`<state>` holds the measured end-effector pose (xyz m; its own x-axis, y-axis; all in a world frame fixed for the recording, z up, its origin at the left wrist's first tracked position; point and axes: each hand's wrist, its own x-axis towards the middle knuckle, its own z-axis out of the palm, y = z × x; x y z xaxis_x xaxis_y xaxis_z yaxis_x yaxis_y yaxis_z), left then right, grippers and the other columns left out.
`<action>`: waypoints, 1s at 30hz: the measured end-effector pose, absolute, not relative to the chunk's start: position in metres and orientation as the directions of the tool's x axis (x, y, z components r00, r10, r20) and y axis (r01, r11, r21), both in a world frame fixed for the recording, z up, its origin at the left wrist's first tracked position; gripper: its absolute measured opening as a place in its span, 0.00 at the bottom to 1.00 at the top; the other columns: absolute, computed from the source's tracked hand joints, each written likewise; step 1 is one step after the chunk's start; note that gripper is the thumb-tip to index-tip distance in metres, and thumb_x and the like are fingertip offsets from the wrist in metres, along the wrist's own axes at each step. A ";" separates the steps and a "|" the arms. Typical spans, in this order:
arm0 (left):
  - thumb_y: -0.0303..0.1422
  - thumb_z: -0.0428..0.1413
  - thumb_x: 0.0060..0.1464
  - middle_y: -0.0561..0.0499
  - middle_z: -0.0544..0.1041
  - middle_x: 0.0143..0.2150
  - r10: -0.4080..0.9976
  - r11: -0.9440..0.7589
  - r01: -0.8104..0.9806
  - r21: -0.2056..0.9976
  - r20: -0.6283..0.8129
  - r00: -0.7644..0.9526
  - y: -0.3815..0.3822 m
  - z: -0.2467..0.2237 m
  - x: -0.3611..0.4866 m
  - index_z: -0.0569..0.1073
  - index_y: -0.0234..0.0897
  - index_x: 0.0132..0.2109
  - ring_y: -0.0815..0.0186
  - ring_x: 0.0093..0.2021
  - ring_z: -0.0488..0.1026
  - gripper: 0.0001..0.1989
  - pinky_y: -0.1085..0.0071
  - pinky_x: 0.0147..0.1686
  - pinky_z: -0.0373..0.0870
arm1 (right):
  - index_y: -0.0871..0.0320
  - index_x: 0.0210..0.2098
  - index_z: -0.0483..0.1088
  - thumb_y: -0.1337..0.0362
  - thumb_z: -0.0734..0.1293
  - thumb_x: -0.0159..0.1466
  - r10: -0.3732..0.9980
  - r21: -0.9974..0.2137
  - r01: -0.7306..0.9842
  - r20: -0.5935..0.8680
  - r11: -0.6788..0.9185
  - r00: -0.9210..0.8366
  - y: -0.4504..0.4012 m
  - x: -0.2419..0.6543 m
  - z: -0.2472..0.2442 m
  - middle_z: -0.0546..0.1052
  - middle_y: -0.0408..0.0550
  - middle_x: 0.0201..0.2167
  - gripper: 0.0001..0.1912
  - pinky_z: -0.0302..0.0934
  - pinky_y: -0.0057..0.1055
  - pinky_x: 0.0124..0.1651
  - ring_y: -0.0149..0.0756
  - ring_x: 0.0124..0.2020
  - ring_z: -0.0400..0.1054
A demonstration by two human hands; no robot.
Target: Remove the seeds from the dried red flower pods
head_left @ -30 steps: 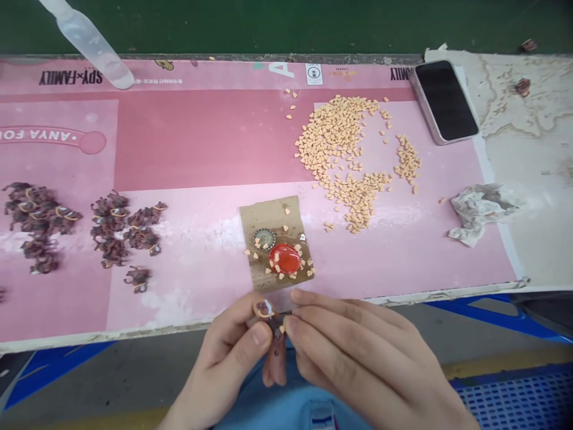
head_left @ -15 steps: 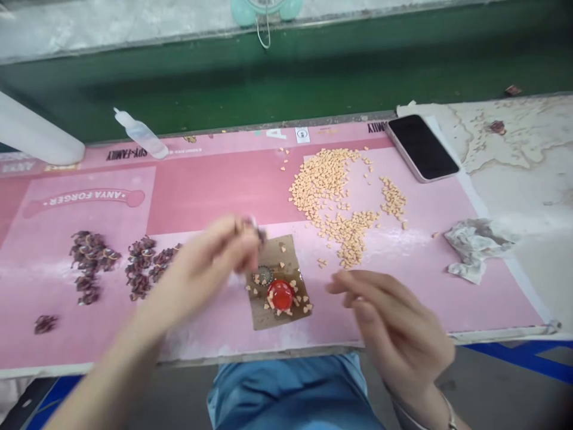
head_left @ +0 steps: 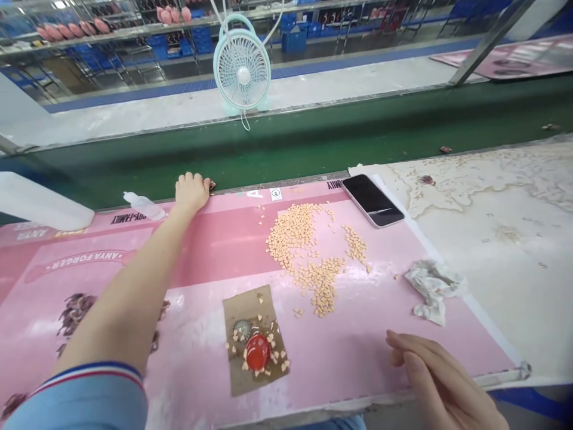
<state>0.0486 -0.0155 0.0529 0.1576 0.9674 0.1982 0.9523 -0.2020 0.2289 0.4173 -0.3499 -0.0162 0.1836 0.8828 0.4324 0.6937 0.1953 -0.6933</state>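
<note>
The left hand [head_left: 192, 192] is stretched to the far edge of the pink printed bench mat [head_left: 340, 358], fingers curled over; whether it has hold of anything can't be told (a small dark scrap [head_left: 212, 185] sits just beside the fingertips). The right hand [head_left: 436, 376] lies near the mat's near right corner, fingers together and extended, nothing in it. As things lie, dark maroon clusters [head_left: 74, 313] sit in heaps toward the left edge, partly behind the left forearm. Most pale orange heart-shaped bits [head_left: 298, 245] form a loose pile mid-mat, with a few on a brown cardboard square [head_left: 237, 310] around a red cap [head_left: 258, 352] and a crimped metal bottle cap [head_left: 242, 329]. Near the far edge lie a plastic squeeze bottle [head_left: 143, 206] and a smartphone [head_left: 371, 200], screen dark. A crumpled rag [head_left: 433, 291] is by the right edge. Mat print reads "ANYA FORGER" and "SPY×FAMILY", both upside down from here.
</note>
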 end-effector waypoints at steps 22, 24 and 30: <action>0.56 0.48 0.64 0.46 0.84 0.39 0.982 -0.187 0.949 0.255 0.013 0.190 -0.252 0.029 -0.042 0.79 0.44 0.43 0.52 0.40 0.81 0.24 0.59 0.44 0.76 | 0.56 0.46 0.80 0.66 0.63 0.78 0.848 -0.342 0.813 0.431 0.471 -0.309 -0.298 0.376 -0.009 0.84 0.51 0.39 0.12 0.75 0.35 0.40 0.40 0.38 0.79; 0.49 0.54 0.66 0.52 0.81 0.37 0.971 -0.238 0.921 0.308 0.111 0.214 -0.260 0.030 -0.036 0.80 0.47 0.47 0.60 0.35 0.79 0.16 0.68 0.36 0.74 | 0.58 0.45 0.79 0.68 0.63 0.78 0.807 -0.254 0.818 0.464 0.516 -0.365 -0.293 0.370 -0.010 0.83 0.52 0.38 0.12 0.73 0.35 0.40 0.40 0.38 0.76; 0.37 0.62 0.61 0.53 0.75 0.36 0.927 -0.310 0.812 0.495 0.346 0.143 -0.288 0.030 -0.018 0.83 0.51 0.39 0.64 0.34 0.76 0.04 0.72 0.34 0.77 | 0.56 0.38 0.78 0.73 0.66 0.74 0.748 -0.059 0.798 0.395 0.600 -0.533 -0.268 0.360 -0.002 0.82 0.47 0.34 0.11 0.65 0.36 0.38 0.39 0.36 0.71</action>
<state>-0.0182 -0.2876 0.0298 0.1426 0.9273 0.3460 0.8119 -0.3096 0.4950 0.3600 -0.2683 -0.0021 -0.5334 0.7479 0.3952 0.7979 0.5999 -0.0586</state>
